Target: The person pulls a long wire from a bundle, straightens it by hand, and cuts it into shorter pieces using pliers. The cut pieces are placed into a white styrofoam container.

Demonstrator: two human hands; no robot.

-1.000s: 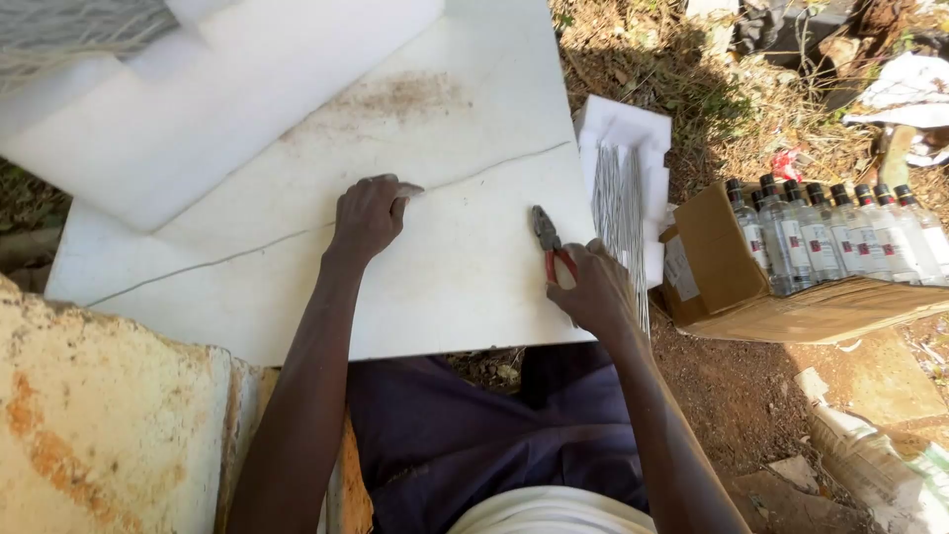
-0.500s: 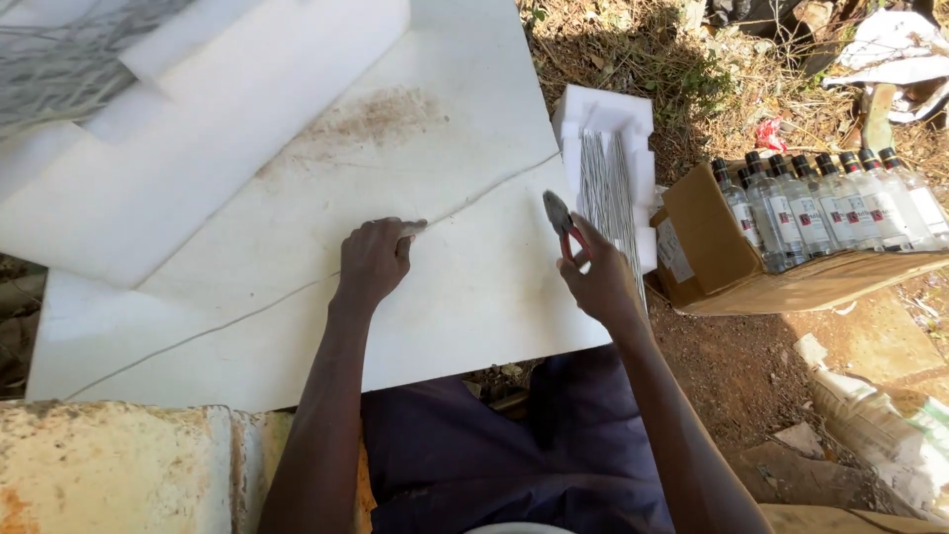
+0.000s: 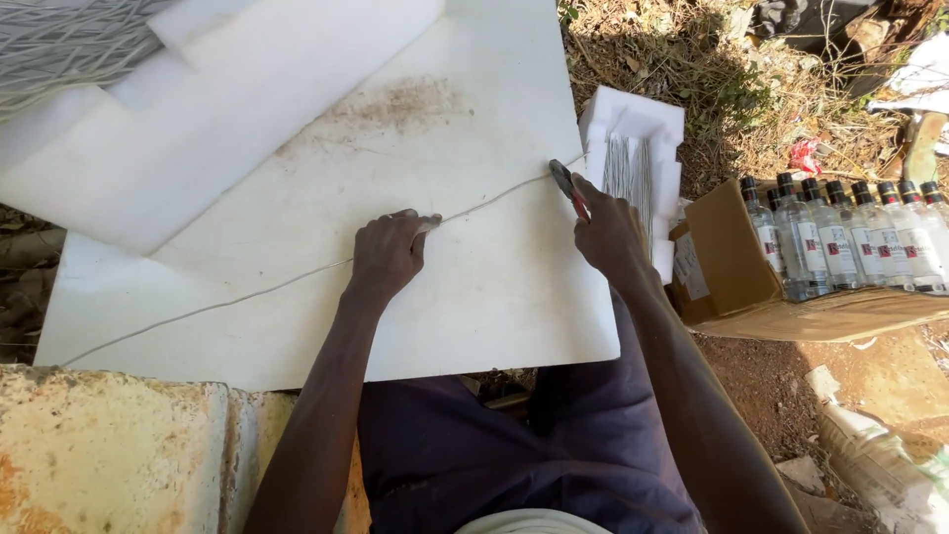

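Observation:
A long thin wire [image 3: 247,293] runs diagonally across a large white foam board [image 3: 474,297] on my lap. My left hand [image 3: 388,254] presses down on the wire at mid-board, fingers pinched on it. At the board's right edge my right hand [image 3: 611,235] grips red-handled pliers [image 3: 566,185], whose jaws meet the wire's far end. The wire looks taut between both hands.
More white foam blocks [image 3: 188,119] lie on the board's upper left. A foam tray of thin metal rods [image 3: 633,168] sits to the right. A cardboard box [image 3: 732,267] holds several clear bottles [image 3: 840,242]. A stone slab [image 3: 109,445] is lower left; dry grass and litter beyond.
My right hand with the pliers moved up and outward to the board's right edge, pulling the wire straighter. My left hand stayed pinned on the wire.

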